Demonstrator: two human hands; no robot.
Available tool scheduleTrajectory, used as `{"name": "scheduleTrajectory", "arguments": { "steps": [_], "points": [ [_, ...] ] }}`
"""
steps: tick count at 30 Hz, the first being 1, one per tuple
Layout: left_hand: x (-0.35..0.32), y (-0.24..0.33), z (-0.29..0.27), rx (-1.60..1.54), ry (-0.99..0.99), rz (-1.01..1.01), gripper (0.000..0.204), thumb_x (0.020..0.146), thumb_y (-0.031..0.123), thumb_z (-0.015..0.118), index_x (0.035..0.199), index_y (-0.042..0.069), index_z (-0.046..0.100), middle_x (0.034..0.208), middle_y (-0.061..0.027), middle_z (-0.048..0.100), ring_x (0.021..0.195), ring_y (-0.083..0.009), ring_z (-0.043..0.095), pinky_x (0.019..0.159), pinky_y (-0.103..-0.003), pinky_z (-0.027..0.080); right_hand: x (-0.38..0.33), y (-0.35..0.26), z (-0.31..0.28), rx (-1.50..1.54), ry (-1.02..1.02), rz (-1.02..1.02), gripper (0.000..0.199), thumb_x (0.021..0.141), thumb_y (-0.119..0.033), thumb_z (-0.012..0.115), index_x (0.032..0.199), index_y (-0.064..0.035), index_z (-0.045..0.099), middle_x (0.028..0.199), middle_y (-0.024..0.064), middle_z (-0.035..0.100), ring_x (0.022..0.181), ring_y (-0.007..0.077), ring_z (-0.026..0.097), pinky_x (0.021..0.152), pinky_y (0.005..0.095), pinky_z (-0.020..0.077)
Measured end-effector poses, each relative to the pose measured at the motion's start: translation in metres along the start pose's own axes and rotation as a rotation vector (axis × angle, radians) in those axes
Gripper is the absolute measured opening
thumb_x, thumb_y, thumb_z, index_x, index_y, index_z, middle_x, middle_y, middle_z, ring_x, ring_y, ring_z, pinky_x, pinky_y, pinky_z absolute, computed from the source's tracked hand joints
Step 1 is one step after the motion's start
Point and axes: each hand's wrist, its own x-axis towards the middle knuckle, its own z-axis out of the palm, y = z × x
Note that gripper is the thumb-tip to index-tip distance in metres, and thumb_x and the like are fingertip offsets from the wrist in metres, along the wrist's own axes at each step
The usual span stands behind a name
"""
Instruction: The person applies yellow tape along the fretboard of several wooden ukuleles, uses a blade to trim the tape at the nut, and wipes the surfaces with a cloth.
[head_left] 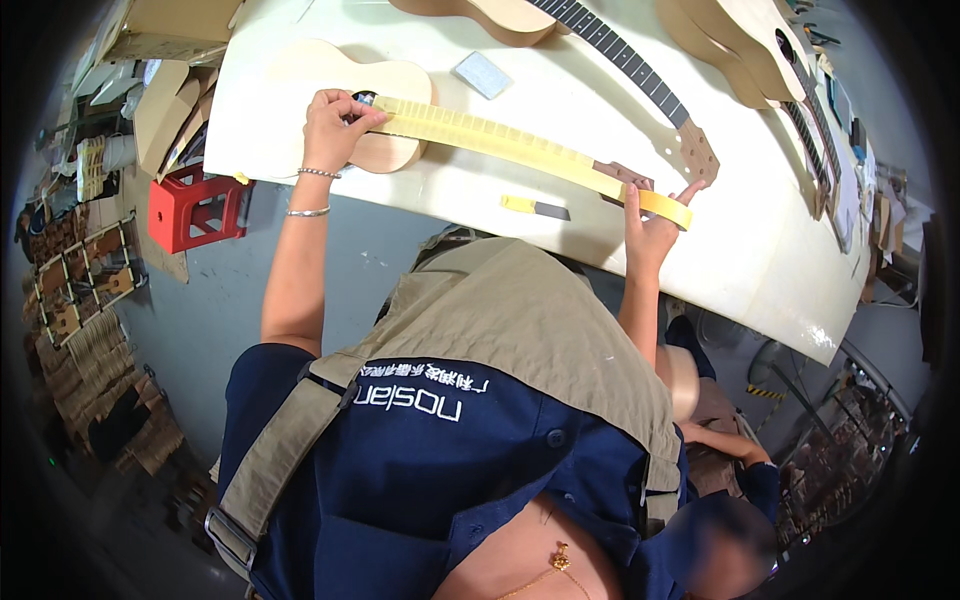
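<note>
A pale unfinished ukulele (395,152) lies on the white table, its neck stretching right toward the headstock (622,172). Yellow masking tape (480,142) runs along the fretboard from the sound hole toward the headstock. At the sound hole end, my left hand (336,128) pinches the tape's end between thumb and fingers. My right hand (652,232) grips the roll of yellow masking tape (668,208) just past the headstock, fingers wrapped around it. Between the two hands the strip appears stretched out over the neck; whether it is pressed down all along, I cannot tell.
A yellow-and-black cutter knife (535,208) lies near the table's front edge. Beyond the neck sits a grey-blue block (483,74). More unfinished guitars (725,50) lie at the back and right. A red stool (195,212) stands at left. Another person (725,450) sits behind at lower right.
</note>
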Motion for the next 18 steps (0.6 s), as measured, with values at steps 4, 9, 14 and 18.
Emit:
{"name": "scheduleTrajectory", "arguments": {
  "steps": [4, 9, 14, 18],
  "points": [
    [-0.002, 0.015, -0.002, -0.014, -0.026, -0.060, 0.018, 0.068, 0.015, 0.080, 0.075, 0.003, 0.070, 0.090, -0.0050, 0.050, 0.088, -0.0168, 0.048, 0.072, -0.027, 0.046, -0.001, 0.006, 0.003, -0.016, 0.013, -0.011, 0.099, 0.082, -0.032, 0.070, 0.145, 0.0037, 0.004, 0.127, 0.0296, 0.042, 0.121, 0.0374, 0.046, 0.102, 0.0370, 0.0368],
    [-0.010, 0.017, 0.003, 0.186, 0.237, 0.012, 0.036, 0.067, 0.016, 0.081, 0.095, 0.002, 0.063, 0.091, -0.0064, 0.053, 0.086, -0.0204, 0.051, 0.075, -0.031, 0.045, -0.001, -0.002, 0.002, 0.076, 0.029, 0.048, 0.099, 0.080, -0.031, 0.072, 0.145, 0.0049, 0.006, 0.109, 0.0237, 0.056, 0.108, 0.0315, 0.055, 0.094, 0.0334, 0.0418],
    [-0.051, 0.023, 0.017, 0.511, 0.088, 0.439, 0.058, 0.084, 0.029, 0.062, 0.135, 0.012, 0.040, 0.140, -0.0045, 0.043, 0.130, -0.0198, 0.038, 0.108, -0.052, 0.002, -0.001, 0.007, 0.009, -0.056, 0.080, 0.086, 0.101, 0.078, -0.034, 0.073, 0.143, 0.0080, 0.009, 0.092, 0.0133, 0.064, 0.077, 0.0167, 0.062, 0.070, 0.0262, 0.0486],
    [-0.067, 0.024, 0.032, 0.659, 0.003, 0.459, 0.079, 0.087, 0.057, 0.045, 0.148, 0.014, 0.020, 0.152, -0.0032, 0.024, 0.142, -0.0239, 0.014, 0.100, -0.063, -0.018, 0.000, -0.001, 0.012, -0.117, 0.157, -0.008, 0.097, 0.076, -0.033, 0.074, 0.141, 0.0102, 0.016, 0.095, 0.0113, 0.067, 0.079, 0.0203, 0.064, 0.072, 0.0296, 0.0510]
  ]
}}
